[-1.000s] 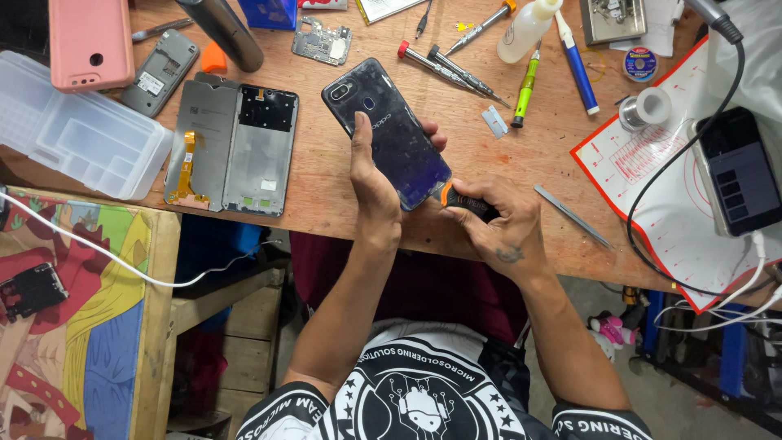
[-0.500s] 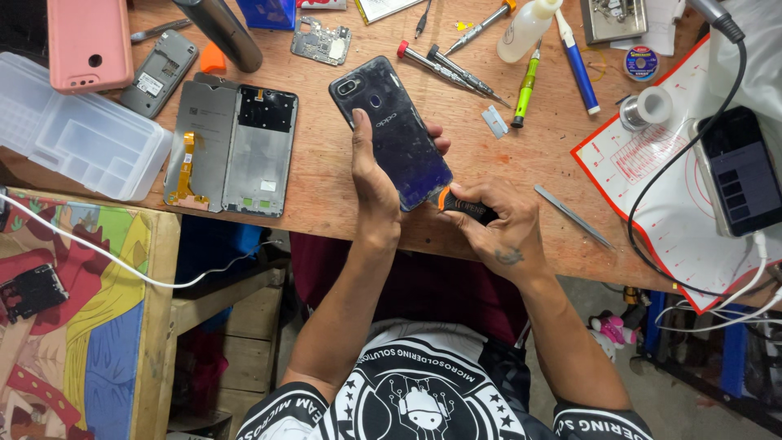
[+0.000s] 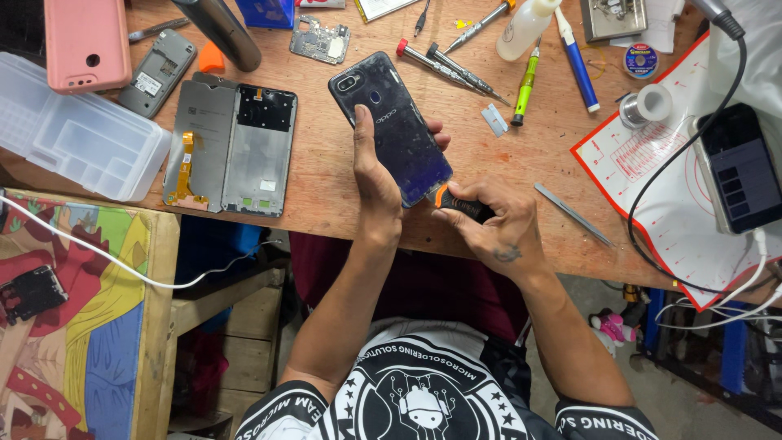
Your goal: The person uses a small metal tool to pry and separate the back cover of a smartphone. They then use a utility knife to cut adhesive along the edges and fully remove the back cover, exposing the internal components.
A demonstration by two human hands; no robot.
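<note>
The dark blue phone, back up over the wooden bench, is clasped along its edges by the left hand. An orange-tipped tool, clenched in the right hand, meets the lower corner. The glossy back is judged slippery and fragile, best held by the rims.

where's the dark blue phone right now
In the head view the dark blue phone sits back-up at centre of the wooden bench, gripped by the left hand, its lower corner meeting the orange-tipped tool in the right hand.
</note>
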